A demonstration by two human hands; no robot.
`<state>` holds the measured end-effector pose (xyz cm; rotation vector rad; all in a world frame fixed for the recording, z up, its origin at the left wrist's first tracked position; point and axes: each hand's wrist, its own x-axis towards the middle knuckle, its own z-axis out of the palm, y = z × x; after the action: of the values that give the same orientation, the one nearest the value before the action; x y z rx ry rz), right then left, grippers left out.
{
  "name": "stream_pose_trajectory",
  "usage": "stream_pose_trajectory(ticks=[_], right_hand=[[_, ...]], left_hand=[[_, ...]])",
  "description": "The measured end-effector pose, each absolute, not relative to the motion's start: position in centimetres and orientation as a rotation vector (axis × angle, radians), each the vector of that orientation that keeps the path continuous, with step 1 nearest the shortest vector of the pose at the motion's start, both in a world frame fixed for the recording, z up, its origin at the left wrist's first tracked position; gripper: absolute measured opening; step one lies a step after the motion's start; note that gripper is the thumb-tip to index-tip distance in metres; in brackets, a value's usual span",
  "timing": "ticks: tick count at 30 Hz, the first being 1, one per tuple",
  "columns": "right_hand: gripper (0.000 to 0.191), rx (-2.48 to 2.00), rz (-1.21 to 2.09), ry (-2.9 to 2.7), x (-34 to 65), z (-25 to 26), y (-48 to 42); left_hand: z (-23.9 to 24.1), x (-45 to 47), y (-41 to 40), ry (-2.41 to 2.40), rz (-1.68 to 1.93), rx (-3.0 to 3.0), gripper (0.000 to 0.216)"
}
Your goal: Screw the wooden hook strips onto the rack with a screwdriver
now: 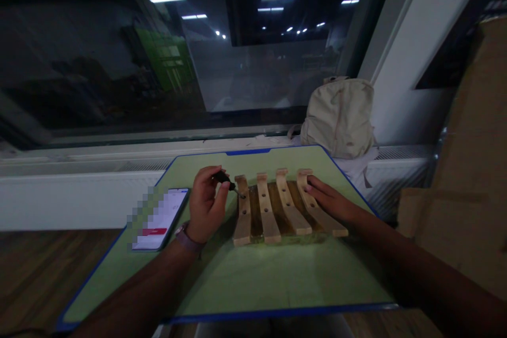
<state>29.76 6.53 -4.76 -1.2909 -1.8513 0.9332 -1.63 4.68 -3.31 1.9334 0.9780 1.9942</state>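
1. A wide dark window (119, 53) is seen beyond a large green cutting mat with a blue border (273, 285), and ceiling lights are reflected in its glass.
2. The mat is laid on a brown wood-grain surface (47, 280), and a stack of brown cardboard (463, 158) is placed to the right of the mat.
3. A white radiator (396, 166) is fixed just behind the mat, and a beige fabric backpack (338, 119) is propped beyond the mat's far right corner.
4. A dark wooden board with four pale, curved, holed wooden slats (277, 211) is placed on the middle of the mat, with the slats laid across the board side by side.
5. A smartphone with a pixelated screen (162, 219) is laid on the mat's left part, just beside the left hand (206, 203).
6. A small black-handled screwdriver (224, 179) is pinched between the left thumb and fingers, and its metal tip is held at the leftmost slat (242, 211).
7. The right hand (330, 202) is kept open, with its fingers (312, 184) laid flat on the rightmost slat (320, 211).
8. A mauve wristband (188, 237) is worn on the left wrist.
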Motion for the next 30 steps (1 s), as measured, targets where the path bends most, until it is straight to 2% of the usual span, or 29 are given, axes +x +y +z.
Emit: stream_pose_trajectory(ticks=[5,12,20,30], right_hand=[[0.048,-1.307,0.918,-1.846,29.7,-4.8,6.6],[0.049,-1.302,0.934,-1.852,29.8,-5.0,6.7],[0.047,-1.303,0.923,-1.861,29.8,-5.0,6.6],[0.05,-1.286,0.938,-1.863,29.9,-5.0,6.7]], left_hand=[[-2.9,-1.9,4.8,1.102,2.101,1.877,0.021],[-2.9,-1.8,5.2,1.079,2.001,1.632,0.039],[-3.1,-2.0,5.8,1.064,2.073,1.529,0.036],[-3.2,-2.0,5.6,1.013,1.959,1.507,0.033]])
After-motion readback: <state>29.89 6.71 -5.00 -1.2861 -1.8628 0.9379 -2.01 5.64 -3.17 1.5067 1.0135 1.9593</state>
